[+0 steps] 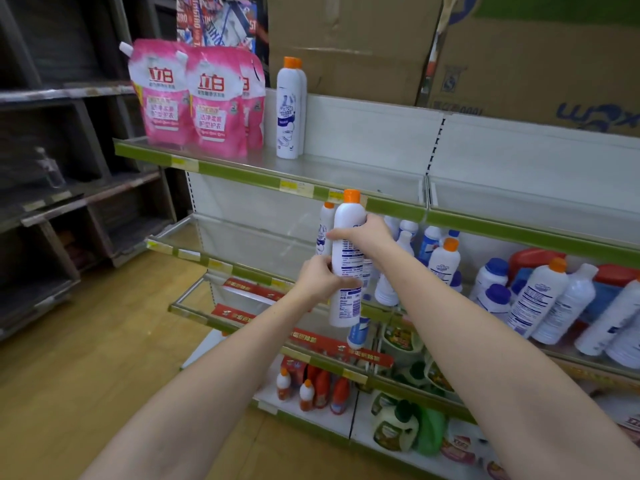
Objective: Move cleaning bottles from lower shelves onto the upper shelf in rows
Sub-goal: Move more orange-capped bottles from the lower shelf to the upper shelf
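Note:
A white bottle with an orange cap (347, 258) hangs upright in front of the shelving, just below the upper shelf's green edge. My left hand (320, 277) grips its lower half and my right hand (367, 235) grips its upper half. A second white bottle (325, 230) stands just behind it on the shelf below. On the upper shelf (346, 171) two white orange-capped bottles (290, 109) stand one behind the other next to pink pouches. More white bottles (540, 299) crowd the middle shelf on the right, some leaning.
Pink detergent pouches (194, 98) fill the upper shelf's left end. Cardboard boxes (353, 46) stand behind and above it. Small orange and red bottles (313, 389) and green jugs (398, 424) sit on the lowest shelves. Dark wooden racks (52, 150) stand at the left over a wooden floor.

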A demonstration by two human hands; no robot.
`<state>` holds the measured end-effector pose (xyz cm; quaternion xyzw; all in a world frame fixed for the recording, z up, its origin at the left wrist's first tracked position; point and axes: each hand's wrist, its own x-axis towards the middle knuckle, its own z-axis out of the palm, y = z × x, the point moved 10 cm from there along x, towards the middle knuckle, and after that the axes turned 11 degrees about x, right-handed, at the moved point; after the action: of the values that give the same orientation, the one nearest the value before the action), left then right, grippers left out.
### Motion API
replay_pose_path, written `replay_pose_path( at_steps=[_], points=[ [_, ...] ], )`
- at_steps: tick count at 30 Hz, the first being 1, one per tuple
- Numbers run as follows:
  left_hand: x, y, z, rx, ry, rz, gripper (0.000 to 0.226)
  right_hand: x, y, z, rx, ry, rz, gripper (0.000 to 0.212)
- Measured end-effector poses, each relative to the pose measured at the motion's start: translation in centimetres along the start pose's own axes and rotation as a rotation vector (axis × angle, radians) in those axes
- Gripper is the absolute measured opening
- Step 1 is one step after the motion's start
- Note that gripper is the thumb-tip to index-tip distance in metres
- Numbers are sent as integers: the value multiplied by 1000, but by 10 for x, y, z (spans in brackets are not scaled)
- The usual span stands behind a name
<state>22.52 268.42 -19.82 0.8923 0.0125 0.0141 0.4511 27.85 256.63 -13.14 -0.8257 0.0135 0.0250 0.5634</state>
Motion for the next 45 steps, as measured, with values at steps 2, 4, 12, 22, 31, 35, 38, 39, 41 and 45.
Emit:
replay_pose_path(
  at_steps=[2, 4, 12, 22, 31, 35, 38, 39, 41, 45],
  points=[
    [0, -2, -6, 10, -3, 15, 41, -8, -6, 4, 78, -19, 6, 83],
    [-1, -6, -11, -5, -46, 11, 47, -14, -12, 10, 180, -56, -5, 69],
    [-16, -29, -19, -141, -262, -39, 76, -39, -31, 28, 462, -107, 33, 18],
    [-38, -25, -28, -234, -367, -1, 71, -48, -37, 52, 756, -191, 78, 64],
    [-55, -37, -37, -324, -315, -37, 46, -59, -28, 70, 792, -333, 131, 28],
    [-56, -34, -44, -383, -222, -27, 43, -52, -26, 71, 744, -331, 126, 29],
    [-55, -30, -56, -391, -158, -23, 41, -47, -31, 71, 753, -323, 74, 27],
    [-53, -29, -59, -393, -136, -24, 41, -46, -34, 71, 752, -322, 54, 28],
    [-50, -26, -68, -430, -72, -32, 43, -46, -39, 76, 739, -318, 15, 31],
    [-44, -17, -86, -509, 41, -34, 45, -42, -49, 83, 696, -260, -85, 38]
  ],
)
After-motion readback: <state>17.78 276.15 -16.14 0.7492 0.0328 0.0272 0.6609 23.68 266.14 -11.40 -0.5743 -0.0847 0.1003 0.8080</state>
